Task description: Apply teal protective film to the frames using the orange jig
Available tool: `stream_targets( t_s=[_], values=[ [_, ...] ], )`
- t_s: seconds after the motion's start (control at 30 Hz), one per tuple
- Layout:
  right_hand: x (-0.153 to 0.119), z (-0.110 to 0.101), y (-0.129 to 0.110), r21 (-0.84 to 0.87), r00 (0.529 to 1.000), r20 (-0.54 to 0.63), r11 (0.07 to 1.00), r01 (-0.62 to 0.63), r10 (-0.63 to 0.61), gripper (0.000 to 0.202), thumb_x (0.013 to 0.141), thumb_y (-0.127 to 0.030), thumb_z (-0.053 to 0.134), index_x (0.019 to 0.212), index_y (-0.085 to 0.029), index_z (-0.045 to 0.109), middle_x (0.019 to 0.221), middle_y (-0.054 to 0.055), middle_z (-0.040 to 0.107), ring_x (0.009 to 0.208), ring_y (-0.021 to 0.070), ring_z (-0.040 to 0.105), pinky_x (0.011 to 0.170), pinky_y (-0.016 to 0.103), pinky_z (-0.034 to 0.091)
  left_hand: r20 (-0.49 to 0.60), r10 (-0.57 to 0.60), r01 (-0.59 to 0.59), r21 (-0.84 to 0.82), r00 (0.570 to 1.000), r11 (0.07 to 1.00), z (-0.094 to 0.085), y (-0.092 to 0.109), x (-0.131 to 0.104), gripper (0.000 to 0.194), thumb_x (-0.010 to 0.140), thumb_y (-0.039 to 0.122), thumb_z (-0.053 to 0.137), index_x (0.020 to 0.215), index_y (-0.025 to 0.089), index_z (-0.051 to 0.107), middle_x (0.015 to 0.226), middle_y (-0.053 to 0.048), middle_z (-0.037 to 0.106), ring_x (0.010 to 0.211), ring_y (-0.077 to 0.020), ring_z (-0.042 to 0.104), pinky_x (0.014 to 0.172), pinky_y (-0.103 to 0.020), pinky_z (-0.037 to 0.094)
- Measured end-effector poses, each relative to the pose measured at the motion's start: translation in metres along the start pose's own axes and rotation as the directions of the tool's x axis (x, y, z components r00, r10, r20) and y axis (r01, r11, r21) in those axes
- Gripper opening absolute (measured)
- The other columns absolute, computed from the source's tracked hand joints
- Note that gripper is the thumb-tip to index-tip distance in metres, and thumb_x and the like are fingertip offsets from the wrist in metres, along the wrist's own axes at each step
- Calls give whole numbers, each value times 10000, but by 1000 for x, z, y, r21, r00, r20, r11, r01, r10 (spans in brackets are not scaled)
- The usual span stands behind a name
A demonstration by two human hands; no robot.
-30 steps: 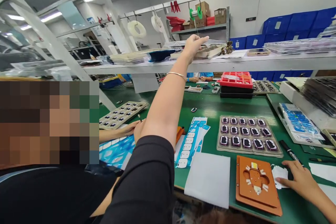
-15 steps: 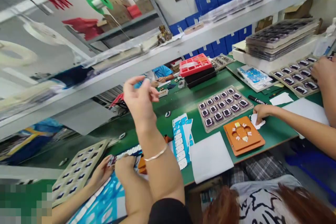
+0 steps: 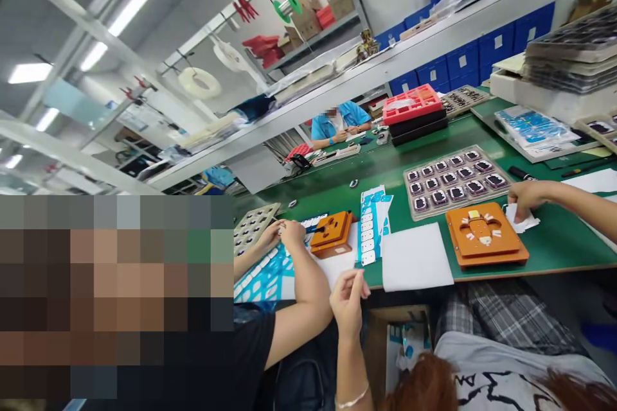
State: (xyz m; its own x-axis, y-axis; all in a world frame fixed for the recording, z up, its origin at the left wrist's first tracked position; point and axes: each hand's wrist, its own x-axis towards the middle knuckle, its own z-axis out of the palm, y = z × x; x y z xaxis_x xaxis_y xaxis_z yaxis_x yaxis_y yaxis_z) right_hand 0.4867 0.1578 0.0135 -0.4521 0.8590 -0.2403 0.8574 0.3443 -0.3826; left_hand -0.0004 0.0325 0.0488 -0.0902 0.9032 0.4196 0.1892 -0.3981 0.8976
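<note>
My left hand (image 3: 349, 294), with a bracelet at the wrist, is raised in front of the table edge, below a white foam sheet (image 3: 415, 258). Its fingers are curled in towards the thumb, and nothing shows between them. My right hand (image 3: 526, 199) reaches in from the right, its fingers closed on a crumpled white paper (image 3: 528, 225). Just left of that paper sits an orange fixture (image 3: 506, 248) bearing small white and yellow parts. Behind the fixture is a clear tray (image 3: 448, 207) of black-and-white pieces. A blue sheet with white labels (image 3: 368, 231) lies left of the foam.
At the left, a person's hands (image 3: 285, 231) work near another orange fixture (image 3: 332, 234) and a blue sheet. A person in blue (image 3: 321, 125) sits across the table. Red and black trays (image 3: 413, 104) stand at the back; a shelf beam (image 3: 409, 54) crosses above.
The view has swung left and upward. My left hand has come down from above the table to its near edge, its fingers more curled. My right hand stays at the white paper.
</note>
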Motion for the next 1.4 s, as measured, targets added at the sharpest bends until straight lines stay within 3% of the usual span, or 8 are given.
stream_targets(
  t_s=[0.13,0.3,0.5,0.53,0.67,0.8,1.0,1.4],
  values=[
    [-5,-7,-9,47,979,112,984,-174,168,280,963,-400,608,918,-126,641,801,-5,636,628,89,596,571,224,529,-151,41,-33,56,988,998,-3,-28,-40,325,903,467,651,867,147,616,456,87,486,350,-53,415,358,-143,310],
    [-11,-23,-31,115,909,186,911,-397,373,262,896,-372,697,874,-115,649,813,11,652,708,129,632,647,274,547,-100,99,-82,156,990,984,12,-26,-65,262,922,397,627,886,137,622,461,70,515,348,-66,443,356,-150,320],
    [-13,-39,-48,167,883,196,873,-458,426,328,517,-244,935,601,-156,630,693,66,653,771,262,663,643,320,513,159,327,-359,249,931,900,94,-3,-46,351,779,426,772,1027,197,678,951,-73,740,921,-203,700,856,-348,559],
    [-13,-40,-51,160,881,199,872,-462,430,331,508,-241,937,595,-157,629,688,66,649,769,265,663,643,324,513,260,386,-447,247,885,860,113,2,-38,388,751,421,800,1066,223,690,1093,-91,734,1065,-236,677,953,-390,528],
    [-16,-44,-60,92,870,206,876,-474,449,276,663,-274,875,721,-135,643,756,40,651,731,184,637,652,301,522,708,505,-864,331,493,380,181,16,-7,523,887,361,665,1378,228,545,1481,-148,509,1399,-343,443,1107,-559,394],
    [-17,-43,-62,24,870,185,883,-469,457,234,888,-356,691,869,-130,636,847,12,647,742,136,612,683,289,521,830,400,-920,370,390,129,208,12,0,501,942,176,543,1430,284,501,1453,-126,543,1326,-311,536,1086,-482,437],
    [-25,-42,-62,67,913,104,913,-401,394,269,553,-302,854,639,-168,636,689,26,659,718,209,619,576,276,382,805,369,-883,454,464,118,190,7,-5,535,958,156,513,1477,266,448,1432,-145,557,1310,-338,547,984,-420,495],
    [-68,7,-79,101,849,-423,947,-305,318,147,757,-278,687,884,-204,698,996,73,742,946,271,665,773,318,463,731,382,-810,404,565,424,186,18,-2,561,854,179,595,1408,230,528,1418,-118,564,1319,-347,488,990,-458,455]
  ],
)
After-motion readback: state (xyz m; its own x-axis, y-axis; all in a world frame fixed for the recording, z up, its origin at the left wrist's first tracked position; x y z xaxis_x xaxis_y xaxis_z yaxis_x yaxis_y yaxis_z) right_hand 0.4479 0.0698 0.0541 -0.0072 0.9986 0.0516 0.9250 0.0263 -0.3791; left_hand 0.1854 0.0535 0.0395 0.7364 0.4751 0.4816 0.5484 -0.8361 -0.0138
